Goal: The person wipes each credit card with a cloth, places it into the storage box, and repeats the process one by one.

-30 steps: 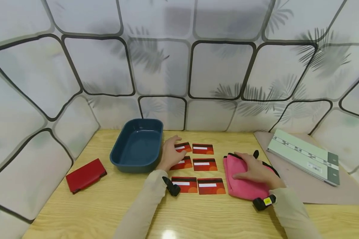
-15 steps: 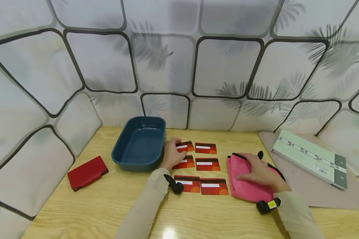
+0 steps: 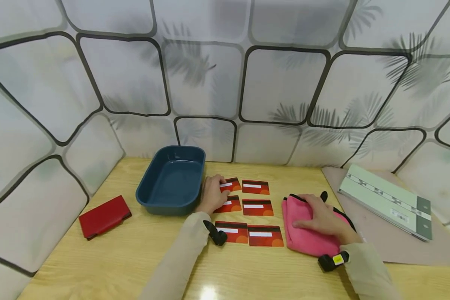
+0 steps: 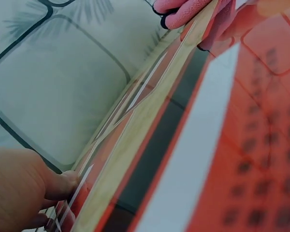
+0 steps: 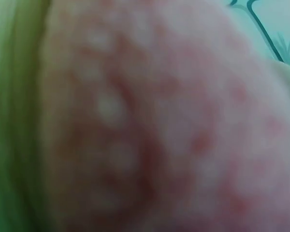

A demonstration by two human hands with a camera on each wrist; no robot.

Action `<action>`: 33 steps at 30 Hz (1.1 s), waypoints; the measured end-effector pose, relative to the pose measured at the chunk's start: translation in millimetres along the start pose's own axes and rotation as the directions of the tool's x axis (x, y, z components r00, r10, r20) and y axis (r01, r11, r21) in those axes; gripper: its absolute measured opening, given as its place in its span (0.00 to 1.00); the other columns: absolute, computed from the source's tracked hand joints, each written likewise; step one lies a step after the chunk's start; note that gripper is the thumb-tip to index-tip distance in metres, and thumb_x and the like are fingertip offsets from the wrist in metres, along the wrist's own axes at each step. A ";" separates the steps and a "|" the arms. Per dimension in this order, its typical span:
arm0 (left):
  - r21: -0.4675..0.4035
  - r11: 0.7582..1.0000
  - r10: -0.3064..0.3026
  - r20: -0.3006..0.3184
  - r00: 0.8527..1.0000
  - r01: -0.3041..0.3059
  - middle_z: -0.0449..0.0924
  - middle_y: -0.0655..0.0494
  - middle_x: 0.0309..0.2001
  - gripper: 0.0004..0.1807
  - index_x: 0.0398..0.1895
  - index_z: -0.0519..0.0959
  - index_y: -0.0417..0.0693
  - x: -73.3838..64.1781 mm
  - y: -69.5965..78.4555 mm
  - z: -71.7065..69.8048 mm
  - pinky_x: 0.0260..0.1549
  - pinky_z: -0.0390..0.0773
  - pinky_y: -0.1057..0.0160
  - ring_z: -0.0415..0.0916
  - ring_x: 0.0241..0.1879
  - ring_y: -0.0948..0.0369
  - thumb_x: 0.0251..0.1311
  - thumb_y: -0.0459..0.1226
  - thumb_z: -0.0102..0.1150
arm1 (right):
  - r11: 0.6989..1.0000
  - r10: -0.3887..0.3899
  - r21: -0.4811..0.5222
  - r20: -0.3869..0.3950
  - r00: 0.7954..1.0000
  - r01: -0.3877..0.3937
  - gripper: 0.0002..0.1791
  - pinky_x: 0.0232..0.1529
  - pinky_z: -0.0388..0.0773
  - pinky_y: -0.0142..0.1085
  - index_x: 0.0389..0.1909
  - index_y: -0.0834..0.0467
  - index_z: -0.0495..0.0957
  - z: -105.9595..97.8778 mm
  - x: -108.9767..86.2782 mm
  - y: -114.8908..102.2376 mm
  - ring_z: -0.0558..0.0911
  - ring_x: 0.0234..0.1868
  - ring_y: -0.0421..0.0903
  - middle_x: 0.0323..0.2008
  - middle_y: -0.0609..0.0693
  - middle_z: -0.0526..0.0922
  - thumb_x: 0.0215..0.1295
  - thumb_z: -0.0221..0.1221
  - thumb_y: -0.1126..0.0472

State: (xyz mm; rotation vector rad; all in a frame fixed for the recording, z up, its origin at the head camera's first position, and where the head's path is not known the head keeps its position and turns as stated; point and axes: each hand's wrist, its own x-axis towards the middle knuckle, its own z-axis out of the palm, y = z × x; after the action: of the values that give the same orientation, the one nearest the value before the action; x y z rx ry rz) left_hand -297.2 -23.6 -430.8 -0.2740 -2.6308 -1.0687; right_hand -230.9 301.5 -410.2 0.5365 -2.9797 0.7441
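Note:
Several red cards lie in two columns on the table. My left hand [image 3: 211, 195] is at the far-left red card [image 3: 232, 184], index finger at its far edge and thumb at its near edge, as if spanning it. In the left wrist view, the thumb [image 4: 62, 183] meets the card's end, with another fingertip below. A near-left red card [image 4: 193, 130] fills much of that view. On the right, my right hand [image 3: 324, 218] rests over a pink pouch [image 3: 298, 241] with black trim, thumb stretched out along its left part. The right wrist view is mostly a blurred pink surface [image 5: 174, 116].
A deep blue tub [image 3: 172, 183] stands left of the cards, close beside my left wrist. Further left lies a red wallet [image 3: 105, 216]. At the right, a pale green box file [image 3: 386, 202] sits on a greyish-pink sheet [image 3: 397, 254]. A patterned wall backs the table.
My left fingers have drawn in from above the far-left card to its far edge. The right hand stays on the pink pouch. The head view has shifted slightly.

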 end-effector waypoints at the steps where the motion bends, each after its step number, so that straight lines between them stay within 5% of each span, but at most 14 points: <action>1: 0.024 1.000 0.001 0.006 1.000 -0.001 0.79 0.47 0.37 0.11 0.35 0.77 0.42 -0.7 -0.5 -0.4 0.44 0.71 0.54 0.70 0.40 0.50 0.51 0.33 0.69 | 1.000 0.010 0.007 0.003 1.000 -0.010 0.47 0.49 0.58 0.61 0.62 0.67 0.64 1.8 -0.6 -0.1 0.66 0.58 0.64 0.58 0.67 0.70 0.46 0.72 0.47; 9: 0.238 0.971 -0.038 0.087 0.995 0.016 0.77 0.50 0.33 0.12 0.27 0.74 0.47 9.4 9.6 -5.0 0.44 0.69 0.53 0.69 0.42 0.51 0.51 0.37 0.70 | 1.000 -0.006 0.008 -0.031 0.999 0.007 0.46 0.48 0.59 0.62 0.62 0.67 0.65 3.7 0.7 0.0 0.66 0.58 0.63 0.59 0.67 0.68 0.45 0.73 0.48; 14: 0.237 0.970 -0.074 0.107 0.992 0.047 0.78 0.49 0.35 0.08 0.29 0.78 0.46 13.8 17.8 -6.8 0.48 0.69 0.51 0.70 0.44 0.49 0.48 0.34 0.69 | 1.000 0.002 0.010 -0.031 1.000 -0.002 0.46 0.48 0.59 0.63 0.62 0.66 0.65 2.7 -0.9 -0.2 0.65 0.59 0.64 0.60 0.67 0.66 0.45 0.73 0.48; 22: 0.261 0.956 -0.194 0.235 0.952 0.130 0.72 0.41 0.49 0.17 0.42 0.74 0.44 18.2 18.8 -8.8 0.57 0.66 0.48 0.61 0.56 0.45 0.53 0.39 0.68 | 1.000 0.008 0.018 -0.038 0.999 -0.007 0.46 0.48 0.58 0.61 0.62 0.65 0.65 6.1 -2.5 1.0 0.65 0.59 0.64 0.60 0.66 0.68 0.46 0.73 0.48; 29: 0.316 0.925 -0.296 0.253 0.921 0.210 0.70 0.34 0.53 0.27 0.49 0.73 0.34 19.7 15.6 -8.3 0.61 0.64 0.47 0.60 0.61 0.40 0.52 0.44 0.69 | 1.000 -0.002 0.030 -0.049 0.999 0.003 0.46 0.48 0.57 0.59 0.62 0.64 0.65 9.9 -3.0 2.5 0.66 0.59 0.63 0.60 0.65 0.70 0.46 0.73 0.47; 33: 0.274 0.925 -0.329 0.236 0.914 0.262 0.68 0.31 0.54 0.27 0.47 0.74 0.32 20.2 16.5 -7.8 0.64 0.61 0.44 0.58 0.62 0.37 0.50 0.43 0.69 | 1.000 -0.002 0.024 -0.061 0.998 0.004 0.47 0.46 0.57 0.56 0.63 0.64 0.66 8.4 -3.3 1.5 0.67 0.57 0.62 0.58 0.64 0.72 0.45 0.73 0.46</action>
State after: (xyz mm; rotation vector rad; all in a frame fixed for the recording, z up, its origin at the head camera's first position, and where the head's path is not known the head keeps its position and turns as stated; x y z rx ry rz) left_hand -310.0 -16.0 -408.0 0.0381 -3.0976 -0.8340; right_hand -227.8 299.9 -418.7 0.5097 -2.9165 0.7828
